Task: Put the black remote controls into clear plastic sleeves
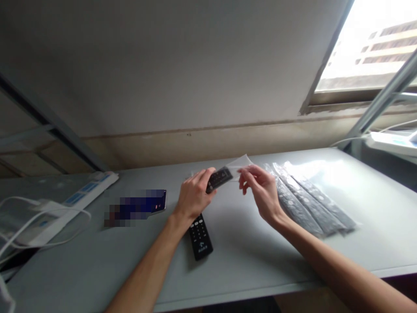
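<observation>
My left hand point(196, 193) is wrapped round a black remote control point(220, 177), held tilted above the table. A clear plastic bag point(243, 161) covers the remote and sticks out past its far end. At that loose end, the bent fingers of my right hand point(260, 187) pinch the plastic. Below my left hand, a second black remote point(201, 239) lies bare on the table, its upper end hidden by the hand. Right of my right hand lie several bagged remotes point(306, 200) side by side, partly covered by that hand and forearm.
On the grey table point(247, 261), a phone point(159, 201) with a lit screen, partly pixelated, lies left of my hands. A white power strip point(78, 195) with white cables point(42, 208) is at the far left. Behind stands a wall point(195, 78), with a window point(368, 56) at right.
</observation>
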Available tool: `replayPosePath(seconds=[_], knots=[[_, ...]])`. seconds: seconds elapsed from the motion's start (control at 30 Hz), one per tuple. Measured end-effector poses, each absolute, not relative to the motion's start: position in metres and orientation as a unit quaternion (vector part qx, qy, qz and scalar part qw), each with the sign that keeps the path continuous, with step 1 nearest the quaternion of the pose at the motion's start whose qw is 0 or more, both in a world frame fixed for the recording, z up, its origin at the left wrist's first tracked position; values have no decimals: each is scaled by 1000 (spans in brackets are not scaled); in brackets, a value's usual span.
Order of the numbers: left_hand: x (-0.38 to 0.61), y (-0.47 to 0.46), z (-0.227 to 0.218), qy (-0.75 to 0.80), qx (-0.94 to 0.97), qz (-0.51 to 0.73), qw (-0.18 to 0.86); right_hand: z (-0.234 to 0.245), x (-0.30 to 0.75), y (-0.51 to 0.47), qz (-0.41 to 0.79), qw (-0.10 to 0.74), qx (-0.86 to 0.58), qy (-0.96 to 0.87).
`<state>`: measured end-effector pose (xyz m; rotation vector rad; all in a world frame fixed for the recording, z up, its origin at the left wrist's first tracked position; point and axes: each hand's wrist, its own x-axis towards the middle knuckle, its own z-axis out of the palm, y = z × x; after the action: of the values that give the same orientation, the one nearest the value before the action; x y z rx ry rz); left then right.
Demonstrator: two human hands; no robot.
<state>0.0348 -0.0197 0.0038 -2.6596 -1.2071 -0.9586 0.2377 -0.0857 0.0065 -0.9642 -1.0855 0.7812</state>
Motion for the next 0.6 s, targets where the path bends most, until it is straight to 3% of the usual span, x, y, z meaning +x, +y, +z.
replayPosePath(seconds=[0.1, 0.23, 0.3, 0.5, 0.6], knots=[[31, -18, 5, -414, -846, -334, 40, 1, 236, -85, 414, 698, -421, -405], [31, -20, 7, -385, -850, -357, 44, -11, 220, -90, 501, 589, -423, -473], [36, -24, 8, -322, -885, -335, 21, -13, 216, -90, 493, 580, -411, -502], [41, -27, 11, -267, -908, -322, 3, -2, 253, -66, 386, 759, -376, -366], [38, -23, 6, -295, -903, -312, -10, 4, 276, -55, 345, 763, -441, -324]])
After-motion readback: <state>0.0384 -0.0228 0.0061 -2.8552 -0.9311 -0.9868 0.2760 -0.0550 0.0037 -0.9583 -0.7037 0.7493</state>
